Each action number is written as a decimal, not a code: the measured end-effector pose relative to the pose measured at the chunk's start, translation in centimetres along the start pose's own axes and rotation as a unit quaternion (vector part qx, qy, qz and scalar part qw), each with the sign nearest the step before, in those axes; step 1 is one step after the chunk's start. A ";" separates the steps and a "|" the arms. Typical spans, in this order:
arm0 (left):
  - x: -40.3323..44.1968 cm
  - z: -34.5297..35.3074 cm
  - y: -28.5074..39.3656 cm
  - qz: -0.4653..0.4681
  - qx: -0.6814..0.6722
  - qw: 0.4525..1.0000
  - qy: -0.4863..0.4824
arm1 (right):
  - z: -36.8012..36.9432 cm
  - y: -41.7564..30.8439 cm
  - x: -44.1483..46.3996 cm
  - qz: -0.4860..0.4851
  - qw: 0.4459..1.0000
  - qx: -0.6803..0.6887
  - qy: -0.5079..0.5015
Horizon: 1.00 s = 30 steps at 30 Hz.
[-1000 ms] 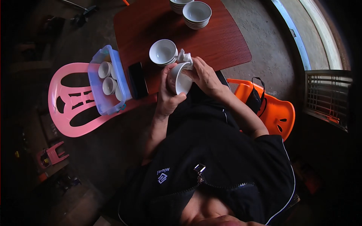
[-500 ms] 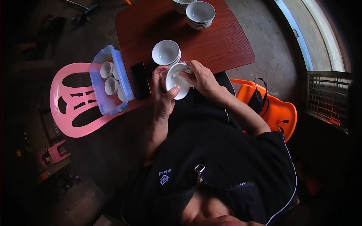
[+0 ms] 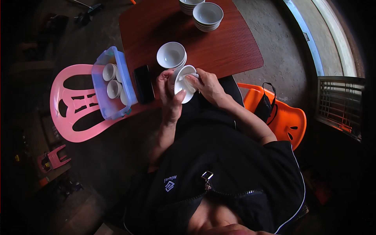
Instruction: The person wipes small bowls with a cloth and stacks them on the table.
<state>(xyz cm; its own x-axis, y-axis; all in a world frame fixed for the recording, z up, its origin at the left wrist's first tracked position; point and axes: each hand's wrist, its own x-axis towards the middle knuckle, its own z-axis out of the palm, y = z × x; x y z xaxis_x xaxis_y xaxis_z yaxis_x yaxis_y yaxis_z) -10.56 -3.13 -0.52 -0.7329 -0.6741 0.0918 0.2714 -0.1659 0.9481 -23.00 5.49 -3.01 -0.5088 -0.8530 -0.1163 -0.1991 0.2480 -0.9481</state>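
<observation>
A white bowl (image 3: pixel 185 93) is tilted on its side, its opening turned to the right, over the table's near edge. My left hand (image 3: pixel 170 95) grips it from the left, thumb over the rim. My right hand (image 3: pixel 207 87) presses a white cloth (image 3: pixel 189 78) into the bowl; the fingers are partly inside it, and most of the cloth is hidden. Just beyond my hands, a short stack of white bowls (image 3: pixel 171 55) stands on the red-brown table (image 3: pixel 231 47).
Farther back are two more bowl stacks (image 3: pixel 207 15). A black phone-like object (image 3: pixel 144 84) lies at the table's left edge. On a pink chair (image 3: pixel 62 117) rests a clear blue bin (image 3: pixel 127 84) with several small bowls. An orange chair (image 3: pixel 290 117) holding a black bag (image 3: pixel 264 105) stands right.
My right hand and the cloth have moved from the bowl's far rim down into its inside. The bowl has turned in my left hand.
</observation>
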 end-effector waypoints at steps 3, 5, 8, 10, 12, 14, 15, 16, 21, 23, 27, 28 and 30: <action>0.8 -0.7 1.7 -0.156 -0.069 0.985 -0.034 | -1.1 -0.3 0.8 -0.297 0.937 -0.167 0.071; 0.8 -0.7 2.5 -0.235 -0.068 0.968 -0.048 | -1.5 -0.3 1.3 -0.299 0.935 -0.182 0.063; 0.6 0.3 1.8 -0.113 -0.046 0.992 -0.019 | -0.7 -0.7 1.0 -0.195 0.976 -0.078 0.055; 0.3 0.3 1.0 -0.093 -0.068 0.993 0.030 | 0.1 -0.7 0.3 -0.049 0.999 -0.005 0.023; 0.3 -0.2 0.4 -0.084 -0.053 0.992 0.075 | 0.0 -0.6 -0.2 -0.026 0.999 -0.014 0.012; 0.3 -0.8 0.2 -0.107 -0.078 0.986 0.104 | -0.4 -0.5 -0.6 -0.099 0.994 -0.012 0.039; 0.4 -0.9 0.3 -0.107 -0.083 0.985 0.104 | -0.6 -0.7 -0.5 -0.179 0.979 -0.063 0.079; 0.4 -0.9 0.2 -0.109 -0.083 0.985 0.107 | -0.8 -1.0 -0.5 -0.257 0.952 -0.114 0.118; 0.8 -0.4 0.3 -0.104 -0.110 0.985 0.082 | -0.4 -2.5 -0.9 -0.338 0.878 -0.332 0.074; 0.9 -0.8 0.4 -0.093 -0.058 0.992 0.065 | 0.0 -1.0 -1.1 -0.293 0.889 -0.352 -0.004; 0.6 -1.0 -0.4 -0.122 -0.097 0.987 0.050 | 1.5 -1.4 -2.0 -0.224 0.973 -0.020 -0.057; 0.5 -0.9 -0.6 -0.123 -0.097 0.986 0.049 | 1.7 -1.5 -1.8 -0.222 0.973 -0.020 -0.056; 0.4 -0.8 -0.9 -0.161 -0.166 0.971 0.067 | 2.0 -1.7 -0.9 -0.264 0.963 -0.043 -0.004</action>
<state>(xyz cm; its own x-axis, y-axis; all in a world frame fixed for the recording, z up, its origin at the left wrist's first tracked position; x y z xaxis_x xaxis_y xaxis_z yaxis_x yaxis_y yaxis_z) -10.65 -3.84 -1.51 -0.7310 -0.6332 -0.2546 0.2441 -0.5909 0.7689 -20.54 4.92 -1.92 -0.3108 -0.8739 0.3738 -0.4980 -0.1852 -0.8471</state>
